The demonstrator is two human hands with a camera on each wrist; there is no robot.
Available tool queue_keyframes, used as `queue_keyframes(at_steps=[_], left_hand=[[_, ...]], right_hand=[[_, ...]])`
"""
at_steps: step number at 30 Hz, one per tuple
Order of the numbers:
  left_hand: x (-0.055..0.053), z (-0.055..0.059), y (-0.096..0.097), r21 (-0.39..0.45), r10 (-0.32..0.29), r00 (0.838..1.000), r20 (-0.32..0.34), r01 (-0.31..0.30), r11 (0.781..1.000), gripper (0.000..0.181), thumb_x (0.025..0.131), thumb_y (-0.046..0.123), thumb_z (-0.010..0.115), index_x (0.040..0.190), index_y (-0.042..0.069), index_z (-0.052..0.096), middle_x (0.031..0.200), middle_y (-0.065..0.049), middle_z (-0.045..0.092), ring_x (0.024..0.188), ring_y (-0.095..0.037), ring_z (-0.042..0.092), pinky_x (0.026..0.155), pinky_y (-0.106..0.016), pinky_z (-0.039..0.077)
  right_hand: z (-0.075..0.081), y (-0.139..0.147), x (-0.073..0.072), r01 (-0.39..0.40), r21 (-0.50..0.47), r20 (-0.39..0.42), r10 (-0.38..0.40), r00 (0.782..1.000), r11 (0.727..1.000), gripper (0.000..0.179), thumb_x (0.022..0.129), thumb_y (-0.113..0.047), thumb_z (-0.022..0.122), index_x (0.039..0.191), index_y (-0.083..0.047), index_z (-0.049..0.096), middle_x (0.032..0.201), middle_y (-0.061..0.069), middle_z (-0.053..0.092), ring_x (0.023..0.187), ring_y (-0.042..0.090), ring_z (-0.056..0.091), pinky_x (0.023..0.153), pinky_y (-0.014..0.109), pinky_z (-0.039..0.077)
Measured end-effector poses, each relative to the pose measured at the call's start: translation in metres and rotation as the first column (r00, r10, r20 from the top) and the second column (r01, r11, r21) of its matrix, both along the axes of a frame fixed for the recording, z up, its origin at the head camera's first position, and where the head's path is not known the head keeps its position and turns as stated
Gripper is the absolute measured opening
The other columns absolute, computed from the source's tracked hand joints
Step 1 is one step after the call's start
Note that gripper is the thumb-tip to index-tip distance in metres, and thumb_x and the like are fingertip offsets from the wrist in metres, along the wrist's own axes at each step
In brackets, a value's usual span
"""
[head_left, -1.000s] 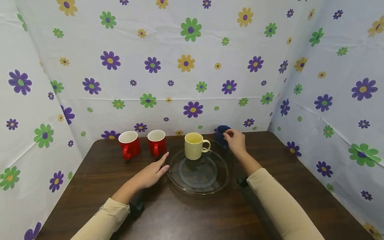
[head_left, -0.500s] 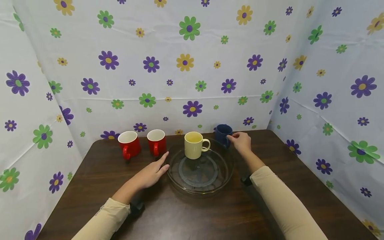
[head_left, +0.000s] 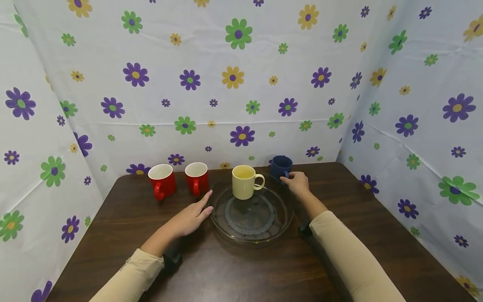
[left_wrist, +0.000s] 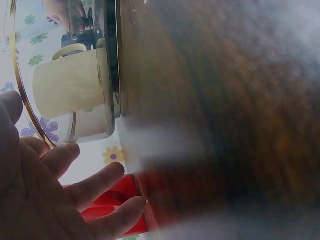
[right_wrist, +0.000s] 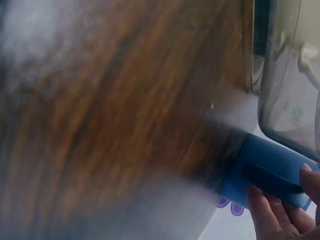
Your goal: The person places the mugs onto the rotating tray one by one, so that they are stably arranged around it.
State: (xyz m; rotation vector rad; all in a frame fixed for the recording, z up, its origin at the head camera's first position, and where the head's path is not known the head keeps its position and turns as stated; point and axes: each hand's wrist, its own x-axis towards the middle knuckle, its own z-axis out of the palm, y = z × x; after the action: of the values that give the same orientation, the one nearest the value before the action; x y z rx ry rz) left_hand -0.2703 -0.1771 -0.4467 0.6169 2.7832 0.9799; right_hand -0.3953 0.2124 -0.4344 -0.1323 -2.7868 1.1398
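Note:
In the head view a blue mug (head_left: 280,166) stands at the back of the table, behind the right part of a round clear glass dish (head_left: 252,241). My right hand (head_left: 297,183) is at its handle, thumb and fingertips on either side in the right wrist view, pinching the handle (right_wrist: 272,179). A pale yellow mug (head_left: 242,183) stands upright inside the dish, handle to the right. My left hand (head_left: 192,218) rests at the dish's left rim with fingers extended and spread. The left wrist view has those fingers (left_wrist: 97,185) beside the glass wall.
Two red mugs, one at far left (head_left: 163,182) and another (head_left: 197,180) nearer the dish, stand along the back with handles toward me. The dark wooden table (head_left: 241,272) is bounded by flower-patterned cloth walls (head_left: 211,84) behind and at both sides.
My right hand has shifted from the blue mug's rim down to its handle, so more of the mug shows. The left hand, dish and other mugs stay put.

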Motion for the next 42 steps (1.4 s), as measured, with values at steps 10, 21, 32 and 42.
queue_keyframes(at_steps=[10,21,32,42], left_hand=[[0.001,0.0,0.0,0.001,-0.001,1.0,-0.018,0.001,1.0,0.067,0.109,0.035,0.044,0.164,0.013,0.013,0.164,-0.017,0.028,0.146,-0.041,0.036,0.117,-0.06,0.028],[0.002,-0.001,0.0,0.007,-0.002,1.0,-0.022,0.002,1.0,0.067,0.109,0.037,0.043,0.164,0.012,0.014,0.164,-0.017,0.027,0.146,-0.041,0.036,0.118,-0.06,0.027],[0.001,0.0,-0.001,0.005,-0.008,1.0,-0.023,0.008,1.0,0.068,0.109,0.039,0.043,0.164,0.014,0.013,0.164,-0.017,0.027,0.146,-0.04,0.036,0.118,-0.059,0.028],[0.001,-0.002,-0.001,0.006,-0.006,1.0,0.0,0.006,1.0,0.068,0.109,0.037,0.043,0.164,0.014,0.012,0.165,-0.017,0.025,0.147,-0.04,0.034,0.118,-0.06,0.026]], right_hand=[[0.0,-0.004,-0.001,0.013,-0.042,0.008,-0.013,1.0,0.999,0.039,0.101,-0.026,0.066,0.119,0.008,0.069,0.113,0.025,0.071,0.105,0.04,0.066,0.091,0.049,0.054],[0.001,0.0,0.0,0.062,-0.186,0.042,-0.056,0.998,0.981,0.036,0.099,-0.024,0.069,0.119,0.007,0.07,0.108,0.02,0.074,0.111,0.039,0.065,0.1,0.05,0.051],[0.006,0.006,0.006,0.107,-0.245,0.034,-0.102,0.994,0.964,0.035,0.099,-0.021,0.069,0.119,0.007,0.071,0.107,0.02,0.075,0.109,0.034,0.06,0.098,0.05,0.049],[0.021,0.01,0.012,0.093,-0.309,-0.04,-0.111,0.993,0.947,0.03,0.095,-0.016,0.073,0.112,0.008,0.073,0.096,0.017,0.077,0.078,0.018,0.064,0.063,0.023,0.05]])
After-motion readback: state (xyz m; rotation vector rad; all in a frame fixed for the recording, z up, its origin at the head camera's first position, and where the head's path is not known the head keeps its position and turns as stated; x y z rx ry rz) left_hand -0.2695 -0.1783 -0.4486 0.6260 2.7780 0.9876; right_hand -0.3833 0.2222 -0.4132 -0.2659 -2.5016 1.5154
